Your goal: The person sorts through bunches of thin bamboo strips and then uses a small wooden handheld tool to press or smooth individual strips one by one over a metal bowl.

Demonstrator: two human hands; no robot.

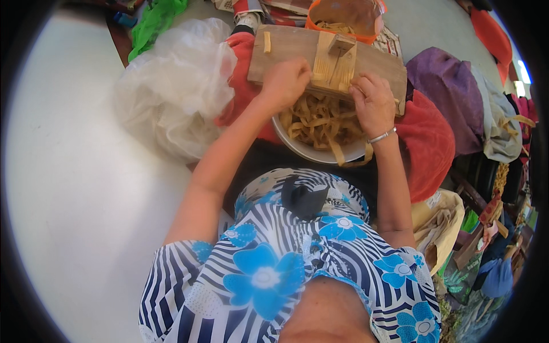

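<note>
A wooden board (287,47) lies across the lap, with a paler wooden plate (322,55) and a small raised wooden block (342,44) on it. My left hand (288,81) is at the board's near edge, its fingers curled; whether they grip anything is hidden. At the right side of the pale plate, my right hand (374,100) has thumb and fingers pinched together near a tan strip end; its hold is unclear. Below the board, a metal basin (300,150) holds many curly tan strips (321,120), some hanging over its rim. A short tan piece (267,42) lies on the board's left part.
An orange container (375,38) with tan pieces stands behind the board. A translucent plastic bag (171,85) is at left, near a green bag (150,30). Red cloth (429,145) covers the legs; a purple sack (446,98) and a brown paper bag (441,227) are at right.
</note>
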